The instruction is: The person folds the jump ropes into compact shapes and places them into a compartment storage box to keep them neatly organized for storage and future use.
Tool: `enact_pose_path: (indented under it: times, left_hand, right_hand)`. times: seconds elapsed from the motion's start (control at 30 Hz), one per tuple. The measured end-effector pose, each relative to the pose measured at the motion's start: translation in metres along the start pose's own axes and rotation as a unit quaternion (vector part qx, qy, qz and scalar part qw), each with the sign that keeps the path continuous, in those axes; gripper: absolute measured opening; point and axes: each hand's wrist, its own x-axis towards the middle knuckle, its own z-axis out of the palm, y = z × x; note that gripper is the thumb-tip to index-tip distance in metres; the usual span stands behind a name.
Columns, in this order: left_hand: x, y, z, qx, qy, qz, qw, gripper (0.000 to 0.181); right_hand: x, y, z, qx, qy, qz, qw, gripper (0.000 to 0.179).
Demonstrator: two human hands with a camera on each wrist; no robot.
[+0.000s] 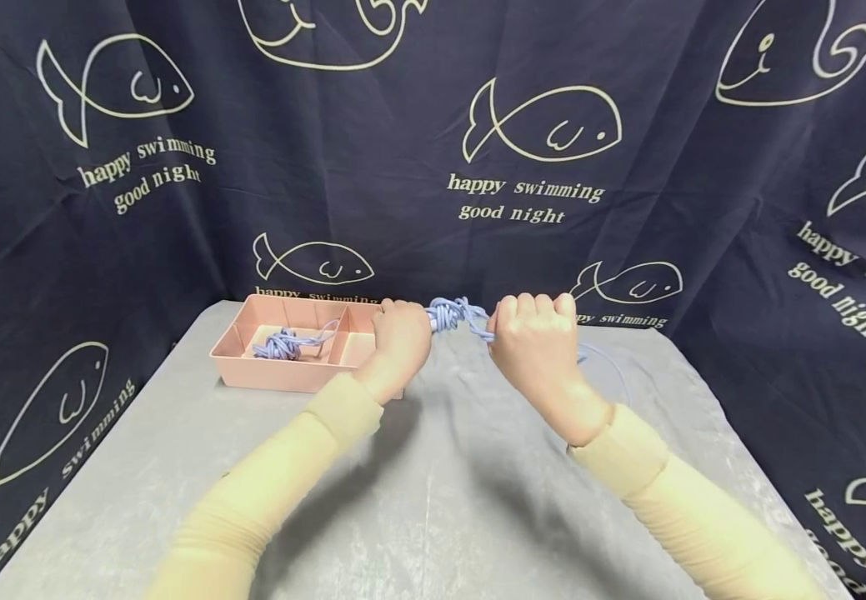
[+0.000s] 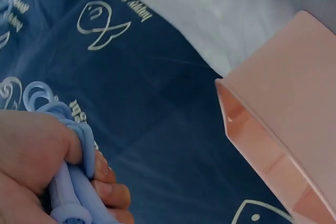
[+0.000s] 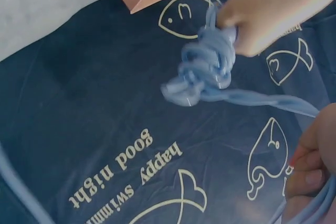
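Observation:
My left hand grips one end of a knotted bundle of light blue cord above the table, beside the pink box. Thicker tube-like parts of the same blue pass through its curled fingers in the left wrist view. My right hand, a little apart on the right, clenches a stretch of cord that runs out from the bundle. Coils wind tightly on one another between the hands. From the right fist a loose length trails toward the table. The palms hide the gripped parts.
A pink divided box stands at the back left, partly behind my left hand. Another tangle of blue cord lies in its left compartment. Grey cloth covers the table, and dark fish-printed curtains surround it.

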Motion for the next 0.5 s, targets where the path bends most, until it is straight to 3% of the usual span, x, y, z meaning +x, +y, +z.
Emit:
enact_pose_path:
  times: [0.1, 0.17, 0.5]
  left_hand:
    - [0.008, -0.004, -0.006, -0.031, -0.033, -0.011, 0.9989, 0.026]
    - [0.013, -0.006, -0.009, -0.057, -0.039, -0.014, 0.9975, 0.031]
    - [0.023, -0.012, -0.025, -0.188, 0.002, 0.008, 0.9821, 0.027]
  right_hand:
    - [-0.004, -0.005, 0.001, 0.005, 0.000, -0.001, 1.0000, 0.025]
    - [-0.007, -0.007, 0.002, 0.010, 0.000, -0.004, 0.9999, 0.024]
    - [-0.028, -0.019, 0.009, 0.027, -0.048, -0.020, 0.9983, 0.018]
